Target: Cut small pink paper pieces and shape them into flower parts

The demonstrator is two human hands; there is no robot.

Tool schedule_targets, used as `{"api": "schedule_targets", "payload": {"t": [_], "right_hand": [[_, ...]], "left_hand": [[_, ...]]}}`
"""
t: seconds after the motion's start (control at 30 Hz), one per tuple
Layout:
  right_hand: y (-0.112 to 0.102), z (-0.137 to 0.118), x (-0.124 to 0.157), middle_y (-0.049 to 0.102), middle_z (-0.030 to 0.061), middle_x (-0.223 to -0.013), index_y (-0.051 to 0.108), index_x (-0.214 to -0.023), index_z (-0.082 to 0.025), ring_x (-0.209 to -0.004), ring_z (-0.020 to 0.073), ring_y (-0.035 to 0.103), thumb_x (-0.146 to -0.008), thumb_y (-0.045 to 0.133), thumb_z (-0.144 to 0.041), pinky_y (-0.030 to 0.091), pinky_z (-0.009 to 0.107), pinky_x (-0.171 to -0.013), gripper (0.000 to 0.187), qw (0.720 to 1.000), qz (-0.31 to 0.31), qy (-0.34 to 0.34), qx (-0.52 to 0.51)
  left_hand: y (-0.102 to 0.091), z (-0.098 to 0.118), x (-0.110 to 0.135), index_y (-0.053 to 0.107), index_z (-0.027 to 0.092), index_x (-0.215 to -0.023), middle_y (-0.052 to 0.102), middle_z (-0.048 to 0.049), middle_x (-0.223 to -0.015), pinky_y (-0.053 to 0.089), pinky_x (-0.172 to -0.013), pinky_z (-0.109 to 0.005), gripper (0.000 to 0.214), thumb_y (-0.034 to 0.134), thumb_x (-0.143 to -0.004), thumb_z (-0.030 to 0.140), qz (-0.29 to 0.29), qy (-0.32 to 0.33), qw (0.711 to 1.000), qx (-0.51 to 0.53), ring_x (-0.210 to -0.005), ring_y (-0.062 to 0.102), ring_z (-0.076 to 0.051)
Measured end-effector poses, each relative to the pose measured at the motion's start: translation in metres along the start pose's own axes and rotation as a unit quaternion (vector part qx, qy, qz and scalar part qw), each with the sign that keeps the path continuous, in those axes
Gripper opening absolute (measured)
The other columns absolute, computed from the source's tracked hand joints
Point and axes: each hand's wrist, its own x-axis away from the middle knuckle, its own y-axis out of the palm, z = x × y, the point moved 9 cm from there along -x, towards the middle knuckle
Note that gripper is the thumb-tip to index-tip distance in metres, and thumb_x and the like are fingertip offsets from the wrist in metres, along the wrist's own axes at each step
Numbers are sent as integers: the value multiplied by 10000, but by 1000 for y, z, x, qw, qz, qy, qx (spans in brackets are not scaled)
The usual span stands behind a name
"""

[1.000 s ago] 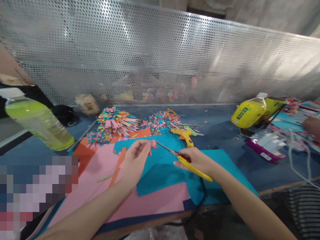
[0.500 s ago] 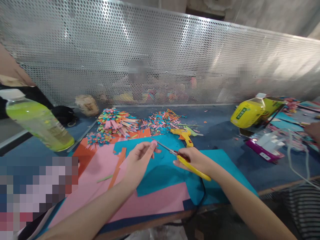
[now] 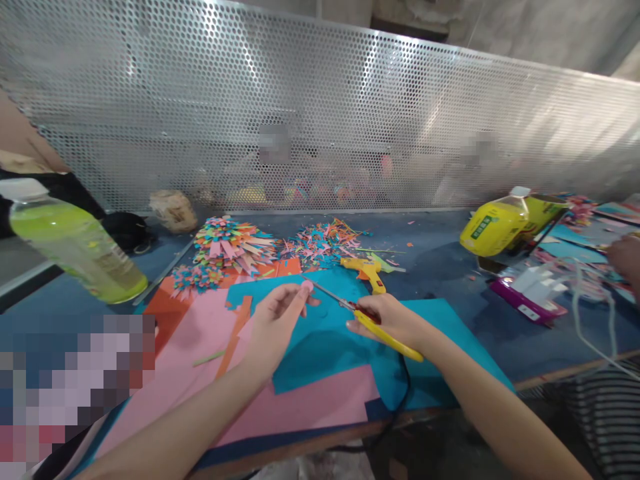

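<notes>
Between the thumb and fingers of my left hand (image 3: 280, 320) is a small round pink piece of paper (image 3: 308, 285). My right hand (image 3: 393, 320) grips yellow-handled scissors (image 3: 387, 337), whose blades point left and reach to the pink piece's edge. Whether the blades are cutting into it is too small to tell. Below both hands lie a blue sheet (image 3: 320, 360) and a pink sheet (image 3: 320, 407). A yellow glue gun (image 3: 367, 272) rests just beyond my right hand. An orange paper strip (image 3: 235, 337) lies left of my left hand.
Fringed multicoloured paper bundles (image 3: 233, 247) and a heap of paper scraps (image 3: 325, 243) sit at the back. A green drink bottle (image 3: 75, 243) stands left; a yellow bottle (image 3: 493, 227) and purple box (image 3: 527, 303) are right. Another person's hand (image 3: 625, 260) shows at far right.
My hands, the pink piece and the scissors stay almost where they were. The other person's hand at the far right has shifted slightly left and looks a little different in pose.
</notes>
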Motion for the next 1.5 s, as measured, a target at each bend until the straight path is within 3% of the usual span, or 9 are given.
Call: {"api": "schedule_targets", "payload": {"t": [0.37, 1.17, 1.5], "right_hand": [[0, 2, 0, 277, -55, -525, 421, -574, -156, -494, 59, 254, -710, 477, -557, 173, 198, -438, 428, 1000, 1, 3, 0], [-4, 3, 0, 270, -55, -531, 389, -575, -164, -502, 61, 244, -693, 475, -588, 176, 199, -441, 448, 1000, 8, 12, 4], [-3, 5, 0, 264, -54, -528, 415, -567, -156, -505, 61, 246, -683, 495, -567, 178, 200, -443, 435, 1000, 4, 13, -13]], "left_hand": [[-4, 0, -2, 583, 158, -733, 605, -24, -689, 406, -585, -229, 173, 556, -747, 328, 5, 27, 1000, 2, -586, 506, -100], [-2, 4, -2, 591, 159, -726, 599, -20, -672, 410, -591, -233, 168, 579, -723, 327, -2, 24, 1000, -4, -585, 517, -108], [-10, 2, -6, 601, 157, -724, 611, -25, -671, 415, -573, -236, 188, 583, -717, 344, 26, 31, 999, 10, -585, 516, -113]]}}
